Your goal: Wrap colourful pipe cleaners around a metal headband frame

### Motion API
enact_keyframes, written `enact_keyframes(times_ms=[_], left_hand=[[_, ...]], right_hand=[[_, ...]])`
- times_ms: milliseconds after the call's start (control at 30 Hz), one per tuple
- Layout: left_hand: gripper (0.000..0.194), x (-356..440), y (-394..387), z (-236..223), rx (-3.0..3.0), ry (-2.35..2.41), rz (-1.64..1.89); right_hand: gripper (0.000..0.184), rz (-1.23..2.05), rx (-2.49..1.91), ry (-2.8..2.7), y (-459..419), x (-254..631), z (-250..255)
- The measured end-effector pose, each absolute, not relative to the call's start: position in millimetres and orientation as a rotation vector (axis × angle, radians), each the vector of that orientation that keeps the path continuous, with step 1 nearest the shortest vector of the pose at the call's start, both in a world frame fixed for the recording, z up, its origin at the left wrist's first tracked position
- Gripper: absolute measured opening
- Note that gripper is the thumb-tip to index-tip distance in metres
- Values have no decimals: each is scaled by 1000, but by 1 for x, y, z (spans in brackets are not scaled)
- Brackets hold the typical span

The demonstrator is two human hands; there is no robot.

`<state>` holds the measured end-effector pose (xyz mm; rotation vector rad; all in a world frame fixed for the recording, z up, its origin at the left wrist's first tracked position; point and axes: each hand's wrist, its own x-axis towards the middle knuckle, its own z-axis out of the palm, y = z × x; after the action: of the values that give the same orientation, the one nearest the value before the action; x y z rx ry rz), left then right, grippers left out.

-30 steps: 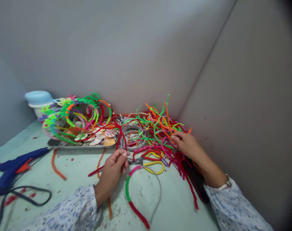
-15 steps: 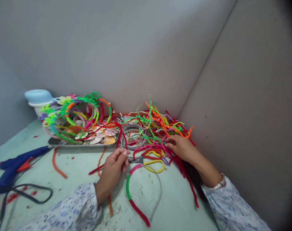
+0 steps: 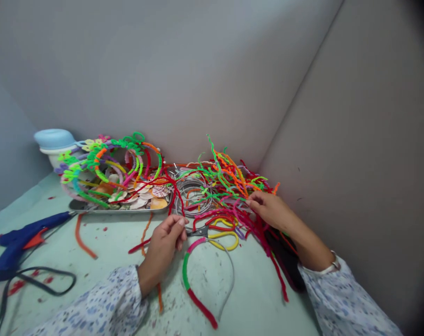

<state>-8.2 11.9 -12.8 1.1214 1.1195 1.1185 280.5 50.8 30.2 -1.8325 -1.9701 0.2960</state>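
Observation:
A tangled heap of fuzzy pipe cleaners (image 3: 229, 175) lies against the wall. My right hand (image 3: 273, 212) reaches into its right side, thumb and fingers closed on a pipe cleaner whose colour I cannot make out. My left hand (image 3: 164, 247) rests over the table, fingertips pinched together beside the scissors' tip; what they hold, if anything, is hidden. The scissors (image 3: 220, 231), with red and yellow handles, lie between my hands. In front of them is a headband (image 3: 186, 275), a grey hoop partly wrapped in pink, green and dark red.
At left a metal tray (image 3: 124, 211) holds seashells (image 3: 140, 198) and several fuzzy headbands (image 3: 100, 165). A blue glue gun (image 3: 33, 233) with a black cord lies nearer. Bare metal hoops (image 3: 192, 205) sit beside the tray. A blue-lidded container (image 3: 56, 142) stands behind; a dark object (image 3: 285, 266) lies at right.
My right hand has shifted a little to the right within the heap, uncovering more of the dark object. A tall green pipe cleaner has tipped left. My left hand stays nearly still.

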Motion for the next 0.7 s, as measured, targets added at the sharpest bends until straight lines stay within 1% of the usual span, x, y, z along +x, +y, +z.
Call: enact_keyframes(times_ms=[167, 400, 500, 600, 700], left_hand=[[25, -8, 11, -11, 1127, 1143, 1111], [24, -8, 11, -12, 1146, 1146, 1100], [25, -8, 12, -13, 1140, 1141, 1107], [26, -8, 12, -12, 1132, 1142, 1111], [26, -8, 12, -12, 1135, 1146, 1108]], right_hand=[[26, 414, -1709, -1719, 48, 287, 46], [29, 538, -1686, -1657, 44, 293, 52], [27, 682, -1606, -1504, 39, 289, 60], [29, 860, -1495, -1372, 35, 287, 68], [25, 952, -1386, -1338, 33, 291, 73]])
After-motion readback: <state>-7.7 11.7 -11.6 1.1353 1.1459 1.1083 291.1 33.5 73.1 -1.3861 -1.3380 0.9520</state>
